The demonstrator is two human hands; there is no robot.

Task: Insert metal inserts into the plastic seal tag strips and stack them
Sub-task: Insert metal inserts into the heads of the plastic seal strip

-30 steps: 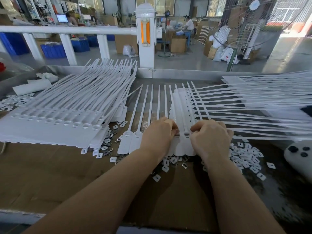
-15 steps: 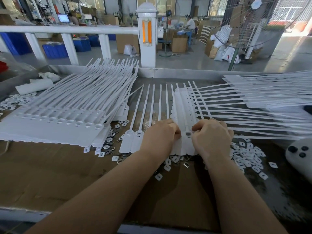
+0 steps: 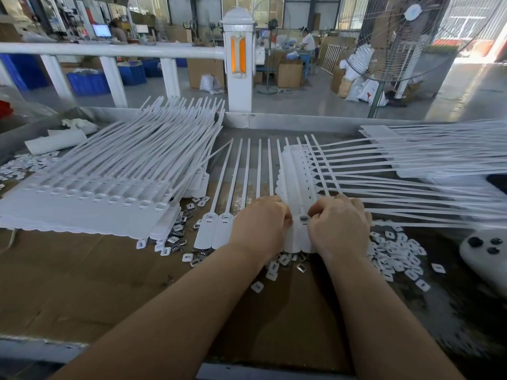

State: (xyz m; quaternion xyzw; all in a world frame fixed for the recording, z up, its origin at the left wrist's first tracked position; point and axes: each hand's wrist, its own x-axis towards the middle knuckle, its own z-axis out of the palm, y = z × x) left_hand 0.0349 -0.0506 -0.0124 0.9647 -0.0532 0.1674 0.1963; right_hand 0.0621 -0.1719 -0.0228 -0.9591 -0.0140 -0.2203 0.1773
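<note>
A row of white plastic seal tag strips (image 3: 216, 231) lies in front of me, heads toward me and tails pointing away. My left hand (image 3: 260, 223) rests curled on the strip heads in the middle. My right hand (image 3: 340, 226) is curled beside it, fingertips pinched at a strip's socket where a metal insert (image 3: 304, 218) shows. What the fingers hold is hidden. Loose metal inserts (image 3: 179, 229) and white caps (image 3: 397, 250) lie scattered around the strips. A big stack of strips (image 3: 90, 198) sits at the left.
More strips (image 3: 428, 163) fan out at the right over the bench. A white controller (image 3: 485, 250) lies at the right edge. Brown cardboard (image 3: 82, 283) covers the bench top, with a metal wall (image 3: 301, 122) behind. A white railing post (image 3: 238, 61) and a fan (image 3: 397, 37) stand beyond.
Both hands have stayed at the same strip heads. The fingertips of the two hands have drawn a little apart, so the insert in the socket between them shows.
</note>
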